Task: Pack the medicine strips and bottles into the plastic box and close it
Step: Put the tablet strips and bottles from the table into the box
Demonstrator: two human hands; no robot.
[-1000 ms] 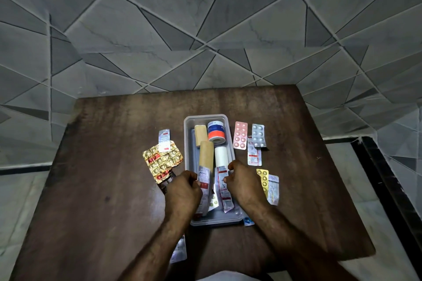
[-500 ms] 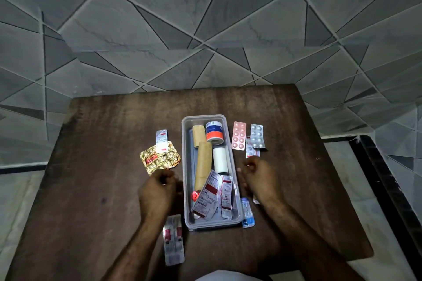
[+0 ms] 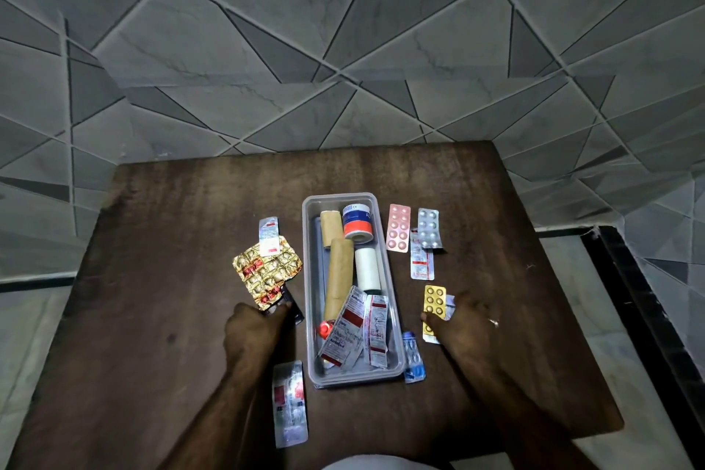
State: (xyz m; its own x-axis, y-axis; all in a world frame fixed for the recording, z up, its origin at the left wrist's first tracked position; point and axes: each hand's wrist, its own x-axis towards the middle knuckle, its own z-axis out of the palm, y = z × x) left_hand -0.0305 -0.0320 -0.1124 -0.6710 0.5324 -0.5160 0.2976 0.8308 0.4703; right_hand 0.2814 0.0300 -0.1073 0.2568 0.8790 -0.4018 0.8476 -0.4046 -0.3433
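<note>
The clear plastic box point(image 3: 307, 279) stands open mid-table, holding two tan rolls, a blue-orange tape roll point(image 3: 356, 227), a white roll, a red-capped bottle point(image 3: 325, 328) and red-white strips point(image 3: 354, 328). My left hand point(image 3: 253, 330) is left of the box, fingertips pinched at a dark strip point(image 3: 294, 311) that pokes from under the gold strip point(image 3: 267, 271). My right hand point(image 3: 467, 324) is right of the box, fingers resting on the near end of a yellow strip point(image 3: 434, 299); its grip is hidden.
Loose on the brown table point(image 3: 171, 298): a pink strip point(image 3: 398, 228), a silver strip point(image 3: 429, 228), a white-red strip point(image 3: 421, 263), a small blue-capped bottle point(image 3: 412, 357) by the box's near right corner, and a long strip point(image 3: 289, 403) at the front. The box lid is not seen.
Both hands came out of the box, leaving the red-white strips inside. The left moved out to the gold and dark strips, the right out to the yellow strip.
</note>
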